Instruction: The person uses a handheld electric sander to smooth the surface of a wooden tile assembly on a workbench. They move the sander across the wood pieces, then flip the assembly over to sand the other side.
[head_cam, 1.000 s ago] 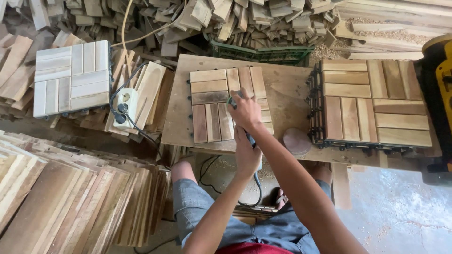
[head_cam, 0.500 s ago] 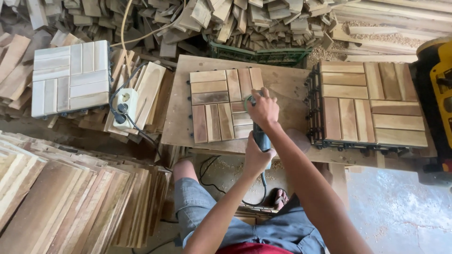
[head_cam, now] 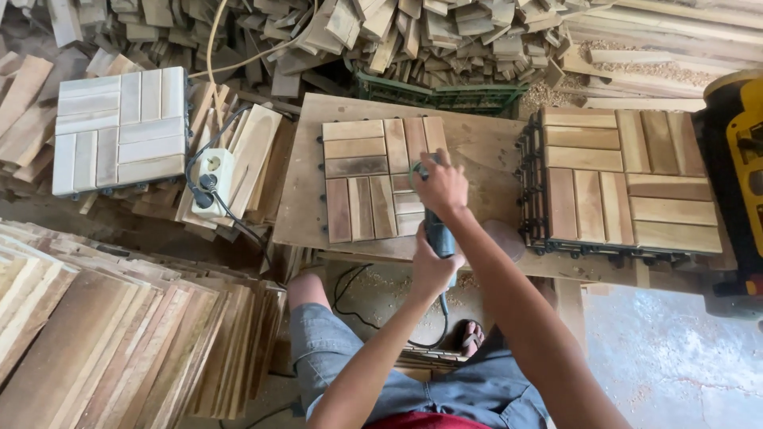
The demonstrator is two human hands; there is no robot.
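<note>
Plywood workbench (head_cam: 310, 199) at centre, daylight even. Loose offcut heap (head_cam: 413, 36) behind it, green crate (head_cam: 445, 89) at its foot. Stacked boards (head_cam: 119, 334) lower left. Bare concrete floor (head_cam: 675, 357) lower right, dusted with sawdust. White power strip (head_cam: 213, 176) left of bench.

A single camera, worn on the person's head, looks almost straight down from above the low plywood bench (head_cam: 485, 147). It sits near enough that both forearms rise from the bottom edge, with the knees in grey shorts (head_cam: 334, 349) below. The view takes in the heaped wooden offcuts (head_cam: 429, 36) at the top and the concrete floor (head_cam: 675, 357) lower right.
</note>
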